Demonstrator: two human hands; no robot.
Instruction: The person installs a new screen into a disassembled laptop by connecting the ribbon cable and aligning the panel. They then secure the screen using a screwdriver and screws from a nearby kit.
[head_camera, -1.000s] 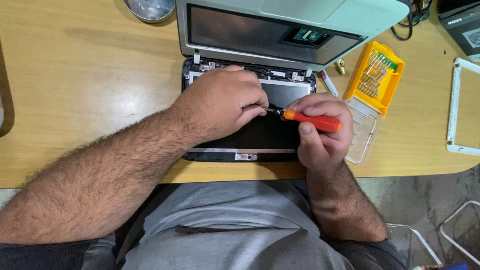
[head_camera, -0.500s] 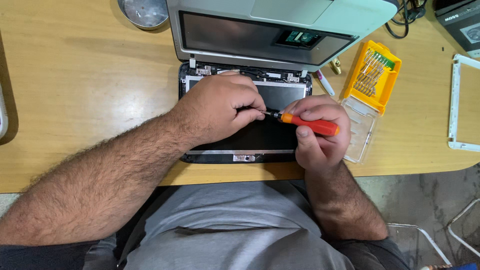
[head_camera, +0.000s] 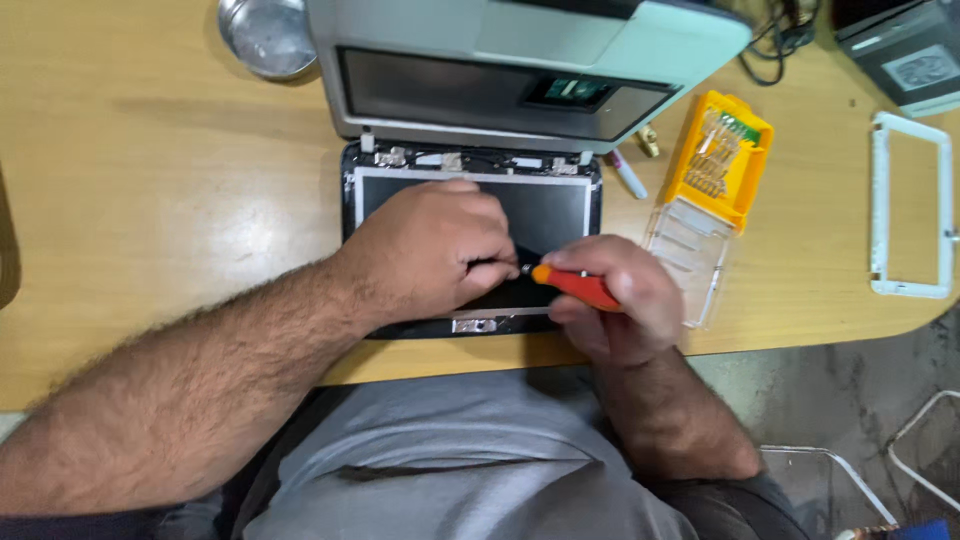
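Observation:
A small laptop (head_camera: 520, 90) lies opened out flat on the wooden table (head_camera: 170, 210), its dark screen panel (head_camera: 545, 210) nearest me with the bezel off. My left hand (head_camera: 435, 250) rests on the panel, fingers curled at the screwdriver's tip. My right hand (head_camera: 615, 305) grips an orange-handled screwdriver (head_camera: 575, 287), pointing left toward the left hand's fingers. The screwdriver's tip is hidden between the fingers.
A yellow bit-set case (head_camera: 718, 160) with a clear lid (head_camera: 685, 262) lies open right of the laptop. A white bezel frame (head_camera: 910, 205) sits at the far right, a metal bowl (head_camera: 268, 35) at the back left, a pen (head_camera: 628, 172) beside the hinge.
Both hands stay on the screen panel with the screwdriver; the left hand has shifted slightly lower on the panel. The view has drifted a little.

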